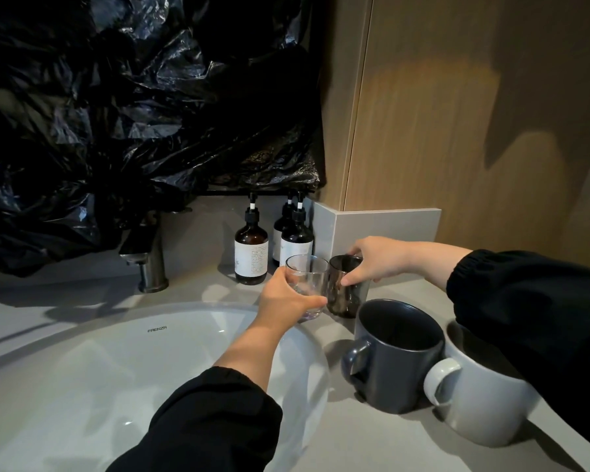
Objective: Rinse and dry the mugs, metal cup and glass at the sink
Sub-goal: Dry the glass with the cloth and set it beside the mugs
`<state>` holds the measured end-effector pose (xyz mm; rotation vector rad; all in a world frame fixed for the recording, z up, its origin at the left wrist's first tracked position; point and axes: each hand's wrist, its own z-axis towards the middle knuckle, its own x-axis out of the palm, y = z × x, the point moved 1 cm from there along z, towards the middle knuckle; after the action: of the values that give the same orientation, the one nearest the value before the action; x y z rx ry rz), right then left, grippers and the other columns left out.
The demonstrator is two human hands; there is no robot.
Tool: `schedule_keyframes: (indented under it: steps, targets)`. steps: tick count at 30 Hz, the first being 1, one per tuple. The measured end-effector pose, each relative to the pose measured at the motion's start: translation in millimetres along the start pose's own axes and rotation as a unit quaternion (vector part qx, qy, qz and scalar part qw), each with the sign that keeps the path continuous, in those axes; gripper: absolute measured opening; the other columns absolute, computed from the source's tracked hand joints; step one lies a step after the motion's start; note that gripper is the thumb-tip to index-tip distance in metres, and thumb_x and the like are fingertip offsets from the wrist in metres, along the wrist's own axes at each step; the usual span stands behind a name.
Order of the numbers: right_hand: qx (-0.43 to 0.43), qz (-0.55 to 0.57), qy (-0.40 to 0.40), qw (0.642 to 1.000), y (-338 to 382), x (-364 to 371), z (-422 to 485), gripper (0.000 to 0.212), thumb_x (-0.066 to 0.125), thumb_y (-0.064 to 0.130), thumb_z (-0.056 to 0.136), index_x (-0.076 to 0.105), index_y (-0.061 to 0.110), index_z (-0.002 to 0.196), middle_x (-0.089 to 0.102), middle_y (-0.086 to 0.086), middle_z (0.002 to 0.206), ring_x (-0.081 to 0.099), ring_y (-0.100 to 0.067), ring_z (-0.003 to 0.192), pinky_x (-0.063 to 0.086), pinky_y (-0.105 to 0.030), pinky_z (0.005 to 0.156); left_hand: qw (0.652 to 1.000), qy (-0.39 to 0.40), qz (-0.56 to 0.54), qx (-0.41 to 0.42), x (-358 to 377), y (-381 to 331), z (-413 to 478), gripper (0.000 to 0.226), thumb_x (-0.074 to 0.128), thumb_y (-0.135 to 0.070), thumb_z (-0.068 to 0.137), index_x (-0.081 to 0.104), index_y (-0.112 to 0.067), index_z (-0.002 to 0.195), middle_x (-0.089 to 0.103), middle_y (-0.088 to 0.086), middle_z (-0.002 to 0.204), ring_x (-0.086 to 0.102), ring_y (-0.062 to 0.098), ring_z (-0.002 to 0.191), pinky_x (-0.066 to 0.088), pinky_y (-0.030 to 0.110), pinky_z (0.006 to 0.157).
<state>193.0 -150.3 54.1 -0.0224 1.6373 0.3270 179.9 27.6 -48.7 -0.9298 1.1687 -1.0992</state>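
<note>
**Both hands on the tumblers by the basin**

Head view: the left hand (286,301) curls round the clear glass (307,274) at the basin (116,369) rim, probably to carry it under the tap (147,257). Whether the glass rests or is lifted is unclear. The right hand (382,258) grips the dark cup (346,301) from above, just beside the glass on the counter (354,437), likely to lift it.

Count: one glass, one cup, two touching mugs, the dark mug (402,369) and pale mug (481,410), and three pump bottles (251,253).
</note>
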Motion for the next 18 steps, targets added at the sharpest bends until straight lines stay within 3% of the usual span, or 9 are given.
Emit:
schedule_keyframes:
  steps: [4, 7, 9, 12, 15, 18]
  targets:
    - [0.002, 0.019, -0.012, 1.000, -1.2, 0.4, -1.4, 0.079, 0.076, 0.046, 0.074, 0.049, 0.004, 0.135, 0.056, -0.008, 0.130, 0.067, -0.022, 0.091, 0.057, -0.028, 0.071, 1.000, 0.000, 0.013, 0.020, -0.3, 0.2, -2.5, 0.059, 0.088, -0.019, 0.065, 0.047, -0.016, 0.107, 0.057, -0.002, 0.097, 0.054, 0.003, 0.077, 0.042, 0.006, 0.045]
    - [0.015, 0.028, -0.007, 0.999, -3.6, -2.3, -3.9, 0.085, 0.076, 0.049, 0.073, 0.043, 0.006, 0.139, 0.055, -0.010, 0.132, 0.067, -0.024, 0.094, 0.057, -0.033, 0.080, 0.999, 0.022, -0.034, 0.026, -1.3, 0.2, -3.3, 0.046, 0.083, -0.013, 0.073, 0.051, -0.009, 0.106, 0.054, -0.001, 0.093, 0.052, 0.003, 0.072, 0.043, 0.005, 0.046]
    - [0.028, 0.040, 0.001, 0.999, -4.4, -5.2, -6.3, 0.088, 0.075, 0.049, 0.073, 0.040, 0.007, 0.141, 0.053, -0.010, 0.134, 0.066, -0.025, 0.099, 0.057, -0.034, 0.082, 0.997, 0.026, -0.059, 0.036, -3.4, 0.1, -4.8, 0.037, 0.078, -0.017, 0.078, 0.055, -0.008, 0.105, 0.057, 0.001, 0.101, 0.055, 0.004, 0.079, 0.044, 0.006, 0.050]
    - [0.049, 0.065, 0.005, 0.997, -4.5, -8.1, -7.7, 0.086, 0.077, 0.046, 0.073, 0.042, 0.003, 0.140, 0.058, -0.013, 0.127, 0.069, -0.022, 0.090, 0.058, -0.033, 0.078, 0.996, 0.008, -0.074, 0.041, -5.8, 5.1, -4.6, 0.024, 0.076, -0.021, 0.080, 0.059, -0.013, 0.095, 0.057, 0.004, 0.098, 0.057, 0.014, 0.089, 0.049, 0.013, 0.063]
    - [0.056, 0.067, -0.001, 0.996, -3.1, -8.3, -7.6, 0.082, 0.077, 0.045, 0.073, 0.047, 0.001, 0.136, 0.064, -0.014, 0.119, 0.071, -0.021, 0.085, 0.057, -0.035, 0.082, 0.996, 0.006, -0.078, 0.042, -7.1, 7.6, -4.5, 0.022, 0.075, -0.020, 0.081, 0.062, -0.014, 0.097, 0.063, 0.006, 0.104, 0.059, 0.016, 0.098, 0.052, 0.018, 0.073]
    - [0.051, 0.060, -0.009, 0.997, -1.1, -8.7, -8.7, 0.080, 0.077, 0.043, 0.074, 0.048, 0.000, 0.135, 0.063, -0.012, 0.120, 0.071, -0.022, 0.084, 0.056, -0.036, 0.085, 0.996, -0.005, -0.068, 0.052, -7.1, 6.8, -6.3, 0.021, 0.076, -0.018, 0.080, 0.063, -0.014, 0.096, 0.059, -0.004, 0.091, 0.056, 0.011, 0.092, 0.050, 0.024, 0.082]
